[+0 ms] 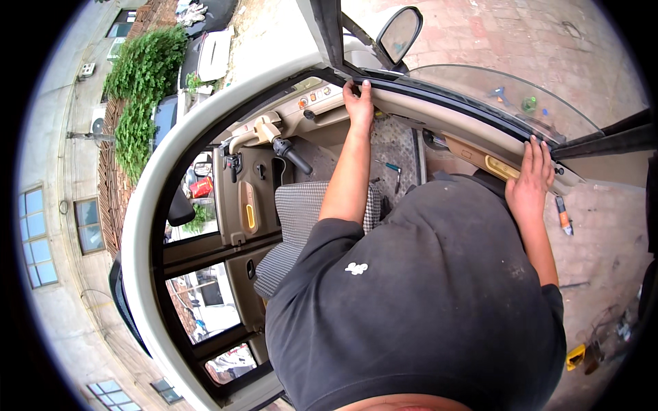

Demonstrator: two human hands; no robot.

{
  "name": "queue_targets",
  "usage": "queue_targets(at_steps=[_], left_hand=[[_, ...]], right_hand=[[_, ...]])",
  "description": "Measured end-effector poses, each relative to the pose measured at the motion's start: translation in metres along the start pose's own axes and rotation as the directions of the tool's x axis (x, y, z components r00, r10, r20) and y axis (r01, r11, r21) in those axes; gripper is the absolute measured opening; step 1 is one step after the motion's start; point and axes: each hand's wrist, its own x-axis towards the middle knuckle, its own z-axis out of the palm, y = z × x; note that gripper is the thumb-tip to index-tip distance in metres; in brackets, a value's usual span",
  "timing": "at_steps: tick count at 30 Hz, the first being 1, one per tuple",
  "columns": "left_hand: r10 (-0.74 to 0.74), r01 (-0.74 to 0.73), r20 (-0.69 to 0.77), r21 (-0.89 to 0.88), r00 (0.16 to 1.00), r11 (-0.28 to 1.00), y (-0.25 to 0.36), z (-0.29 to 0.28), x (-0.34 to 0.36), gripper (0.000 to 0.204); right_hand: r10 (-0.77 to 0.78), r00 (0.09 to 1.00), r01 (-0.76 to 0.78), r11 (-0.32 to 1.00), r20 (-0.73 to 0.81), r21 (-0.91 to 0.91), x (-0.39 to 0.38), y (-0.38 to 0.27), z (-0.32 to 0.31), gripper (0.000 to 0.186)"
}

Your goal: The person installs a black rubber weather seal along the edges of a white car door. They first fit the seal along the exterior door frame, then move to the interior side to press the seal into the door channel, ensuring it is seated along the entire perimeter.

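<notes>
A beige door panel (452, 127) with a black window strip along its top stands swung out on the right. A partly raised, curved window glass (507, 96) rises from it. At the panel's front upper corner, by the mirror, my left hand (359, 106) grips the edge, thumb up and fingers partly hidden. Over the rear end of the same top edge my right hand (531, 175) lies with its fingers stretched out. A yellow-trimmed door pull (502, 167) is just beside it.
Inside the small vehicle are handlebars (291, 154) and a checked seat (301, 209). A green-handled tool (393, 167) lies on the cabin floor. On the paving outside are an orange-and-black tool (564, 216), a green round object (528, 104) and a yellow object (576, 357). A side mirror (399, 34) juts out ahead.
</notes>
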Motion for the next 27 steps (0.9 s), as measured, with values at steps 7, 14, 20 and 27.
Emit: queue_targets(at_steps=[7,14,20,27], left_hand=[[-0.120,0.115,0.071,0.068,0.990,0.991,-0.015,-0.010,0.011,0.076],[-0.258,0.261,0.052,-0.059,0.965,0.964,0.007,0.004,0.001,0.068],[-0.314,0.326,0.208,-0.024,0.926,0.945,-0.005,0.004,0.009,0.089],[-0.272,0.274,0.129,0.003,0.954,0.962,0.000,0.021,-0.008,0.116]], right_hand=[[-0.051,0.995,0.056,0.996,-0.081,0.064,-0.001,0.005,0.008,0.079],[0.002,1.000,-0.002,1.000,0.004,0.017,-0.003,0.004,0.003,0.080],[-0.010,1.000,0.010,1.000,0.005,-0.009,-0.005,0.004,0.005,0.081],[-0.025,1.000,0.025,0.999,0.004,-0.026,-0.006,0.005,0.005,0.080]])
